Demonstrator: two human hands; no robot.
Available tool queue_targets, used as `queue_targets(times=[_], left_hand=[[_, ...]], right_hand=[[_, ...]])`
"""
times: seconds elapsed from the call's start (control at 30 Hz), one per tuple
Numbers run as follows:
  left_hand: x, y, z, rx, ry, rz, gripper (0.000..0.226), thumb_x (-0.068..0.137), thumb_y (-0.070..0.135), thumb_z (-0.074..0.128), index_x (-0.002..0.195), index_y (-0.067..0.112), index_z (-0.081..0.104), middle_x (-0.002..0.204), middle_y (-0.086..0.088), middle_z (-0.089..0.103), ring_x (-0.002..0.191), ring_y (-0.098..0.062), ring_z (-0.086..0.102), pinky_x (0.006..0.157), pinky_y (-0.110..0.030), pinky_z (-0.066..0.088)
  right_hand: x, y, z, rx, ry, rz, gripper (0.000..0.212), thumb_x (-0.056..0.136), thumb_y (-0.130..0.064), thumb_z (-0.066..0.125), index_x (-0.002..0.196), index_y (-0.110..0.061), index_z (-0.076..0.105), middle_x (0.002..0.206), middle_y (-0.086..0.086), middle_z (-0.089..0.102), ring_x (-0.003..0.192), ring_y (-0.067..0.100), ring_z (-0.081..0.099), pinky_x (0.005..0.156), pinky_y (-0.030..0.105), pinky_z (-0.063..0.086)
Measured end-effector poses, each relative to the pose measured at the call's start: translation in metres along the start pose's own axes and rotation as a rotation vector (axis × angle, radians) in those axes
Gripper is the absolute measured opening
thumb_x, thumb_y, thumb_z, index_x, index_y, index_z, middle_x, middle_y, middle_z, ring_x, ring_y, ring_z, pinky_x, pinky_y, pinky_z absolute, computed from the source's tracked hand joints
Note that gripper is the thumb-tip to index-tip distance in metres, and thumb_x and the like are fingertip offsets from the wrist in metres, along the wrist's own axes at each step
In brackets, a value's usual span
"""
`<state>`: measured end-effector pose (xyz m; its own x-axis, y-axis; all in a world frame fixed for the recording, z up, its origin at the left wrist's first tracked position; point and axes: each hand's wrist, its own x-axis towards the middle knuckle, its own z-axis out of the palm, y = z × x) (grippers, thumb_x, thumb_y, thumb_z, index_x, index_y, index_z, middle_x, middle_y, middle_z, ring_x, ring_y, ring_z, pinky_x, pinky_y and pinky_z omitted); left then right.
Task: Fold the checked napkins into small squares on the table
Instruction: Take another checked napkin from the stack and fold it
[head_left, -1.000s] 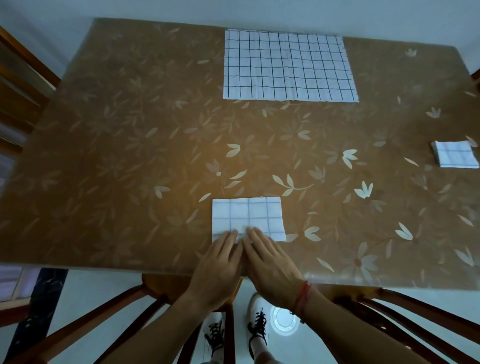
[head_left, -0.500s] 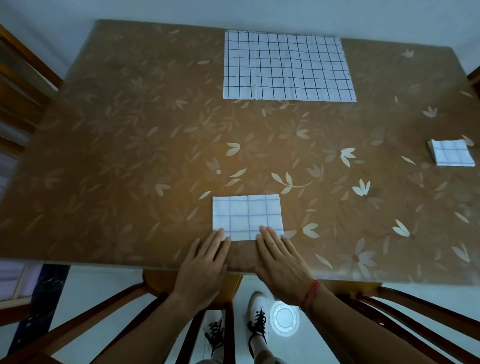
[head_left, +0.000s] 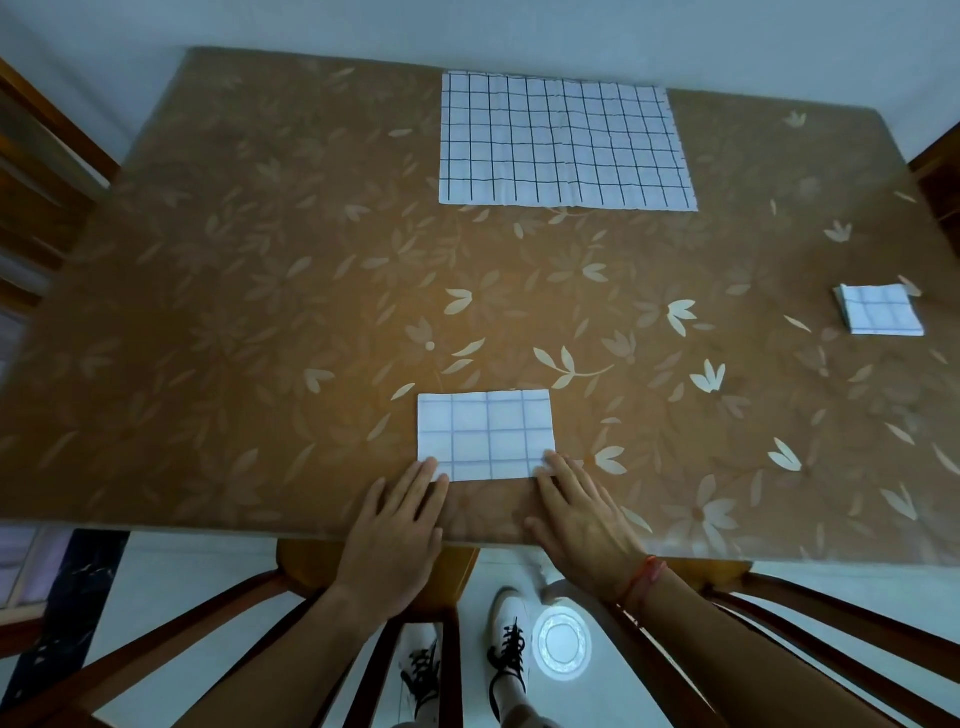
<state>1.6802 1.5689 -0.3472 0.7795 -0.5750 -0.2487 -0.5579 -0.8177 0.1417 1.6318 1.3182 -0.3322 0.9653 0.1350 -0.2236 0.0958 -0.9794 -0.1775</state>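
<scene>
Pressing flat, my left hand (head_left: 392, 525) and right hand (head_left: 582, 512) rest open, fingers (head_left: 426, 475) spread and holding nothing, their tips on the near corners of the half-folded napkin (head_left: 485, 434) near the tabletop (head_left: 234, 322) front edge. I judge the cloth light, soft and limp, best pinched at a short edge and carried across. 1 unfolded napkin (head_left: 563, 143) lies at the far edge; 1 finished square (head_left: 878, 309) sits well apart, right. The tabletop looks glossy, floral-printed; chairs (head_left: 52, 156) flank it, walls pale.
</scene>
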Motion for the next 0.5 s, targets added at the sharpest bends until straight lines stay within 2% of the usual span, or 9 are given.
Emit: queue_targets(times=[0.07, 0.13, 0.23, 0.3, 0.33, 0.43, 0.5], left_hand=[[0.001, 0.0, 0.0, 0.002, -0.003, -0.005, 0.057, 0.093, 0.038, 0.029, 0.144, 0.016, 0.041, 0.155, -0.007, 0.032, 0.144, -0.022, 0.026, 0.106, -0.049, 0.038], [0.001, 0.0, 0.001, -0.01, 0.005, -0.013, 0.057, 0.093, 0.038, 0.029, 0.145, 0.017, 0.04, 0.156, -0.006, 0.031, 0.144, -0.021, 0.025, 0.107, -0.049, 0.038], [0.001, 0.0, 0.0, -0.026, 0.014, -0.009, 0.055, 0.095, 0.037, 0.029, 0.145, 0.016, 0.039, 0.156, -0.005, 0.03, 0.144, -0.02, 0.026, 0.106, -0.049, 0.038], [0.001, 0.0, 0.0, -0.03, 0.014, -0.007, 0.055, 0.095, 0.037, 0.029, 0.145, 0.016, 0.04, 0.156, -0.005, 0.03, 0.144, -0.02, 0.027, 0.106, -0.049, 0.039], [0.001, 0.0, 0.0, -0.032, 0.012, -0.006, 0.055, 0.095, 0.037, 0.029, 0.145, 0.016, 0.04, 0.156, -0.005, 0.03, 0.144, -0.02, 0.027, 0.106, -0.049, 0.039], [0.002, -0.001, 0.001, -0.042, 0.013, -0.016, 0.055, 0.095, 0.037, 0.03, 0.145, 0.017, 0.04, 0.156, -0.004, 0.03, 0.144, -0.02, 0.027, 0.106, -0.049, 0.038], [0.002, 0.0, 0.002, -0.051, 0.011, -0.026, 0.055, 0.095, 0.037, 0.03, 0.145, 0.018, 0.04, 0.156, -0.003, 0.029, 0.144, -0.019, 0.025, 0.106, -0.048, 0.038]], right_hand=[[0.014, -0.001, -0.011, 0.194, 0.046, 0.08, 0.052, 0.093, -0.04, 0.041, 0.137, -0.013, 0.043, 0.141, 0.01, 0.042, 0.12, 0.03, 0.048, 0.099, 0.044, 0.045], [0.032, -0.004, -0.025, 0.42, 0.05, 0.253, 0.048, 0.091, -0.035, 0.048, 0.134, -0.013, 0.049, 0.128, 0.009, 0.055, 0.113, 0.029, 0.053, 0.096, 0.042, 0.046], [0.055, -0.007, -0.052, 0.696, 0.084, 0.573, 0.031, 0.087, -0.029, 0.051, 0.109, -0.01, 0.06, 0.093, 0.008, 0.065, 0.095, 0.028, 0.061, 0.085, 0.038, 0.051], [0.068, -0.005, -0.066, 0.799, 0.083, 0.756, 0.03, 0.087, -0.023, 0.053, 0.103, 0.0, 0.062, 0.096, 0.019, 0.066, 0.095, 0.037, 0.061, 0.085, 0.04, 0.05], [0.072, -0.003, -0.069, 0.839, 0.069, 0.807, 0.029, 0.086, -0.022, 0.053, 0.101, 0.0, 0.064, 0.097, 0.02, 0.067, 0.097, 0.038, 0.061, 0.085, 0.04, 0.05], [0.08, 0.002, -0.071, 0.899, 0.011, 0.864, 0.023, 0.081, -0.029, 0.054, 0.069, -0.013, 0.064, 0.069, 0.009, 0.065, 0.079, 0.032, 0.064, 0.076, 0.037, 0.054], [0.082, 0.004, -0.066, 0.913, -0.009, 0.896, 0.027, 0.078, -0.032, 0.055, 0.064, -0.01, 0.064, 0.062, 0.007, 0.063, 0.073, 0.032, 0.066, 0.073, 0.039, 0.058]])
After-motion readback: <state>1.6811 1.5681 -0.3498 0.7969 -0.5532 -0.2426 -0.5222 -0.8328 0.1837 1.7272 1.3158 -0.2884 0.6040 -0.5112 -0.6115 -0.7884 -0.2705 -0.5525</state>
